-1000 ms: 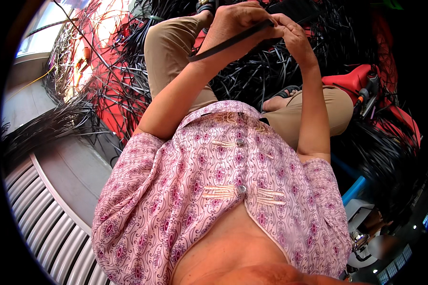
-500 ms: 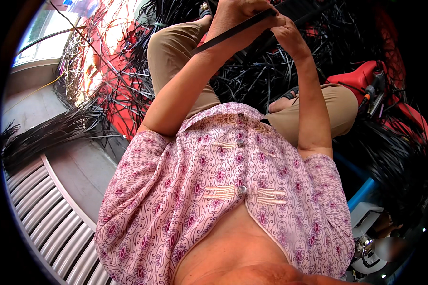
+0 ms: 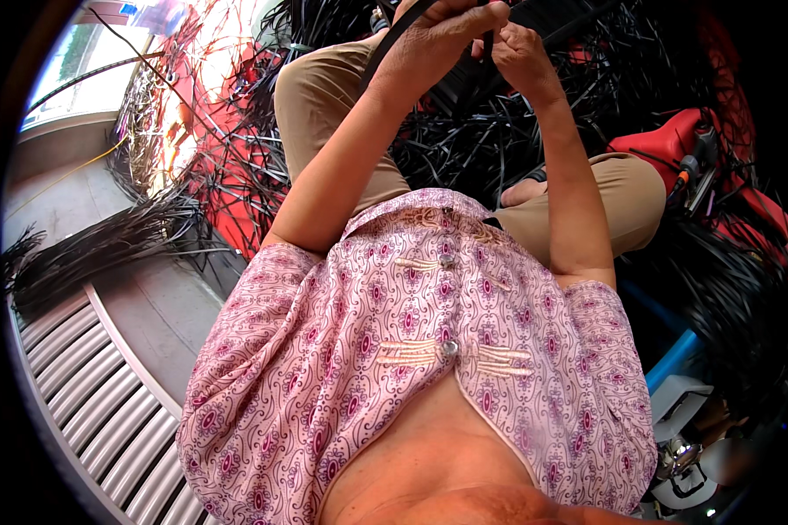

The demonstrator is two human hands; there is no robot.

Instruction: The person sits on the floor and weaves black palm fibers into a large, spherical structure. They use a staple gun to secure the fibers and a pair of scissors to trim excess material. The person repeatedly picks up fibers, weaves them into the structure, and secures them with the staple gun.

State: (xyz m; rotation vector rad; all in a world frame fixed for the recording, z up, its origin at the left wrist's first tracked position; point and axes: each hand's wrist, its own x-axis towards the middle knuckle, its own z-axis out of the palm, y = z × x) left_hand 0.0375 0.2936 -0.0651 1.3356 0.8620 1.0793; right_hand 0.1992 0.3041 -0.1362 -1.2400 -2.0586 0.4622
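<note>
Makeshift workspace; black strips [image 3: 464, 144] heaped across red floor covering [image 3: 234, 212].

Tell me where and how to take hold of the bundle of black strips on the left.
The bundle is likely best grasped around its middle, from above: it lies on the grey surface with its top exposed, and both ends fray into loose strips that might slip from a grip.

A: How are the arms [image 3: 346, 166]?
B: Both bent and reaching forward; the left hand [image 3: 429, 44] curled, its thumb [image 3: 479, 21] extended; the right hand [image 3: 524, 66] just beside it, fingers [image 3: 510, 40] bent inward.
</note>
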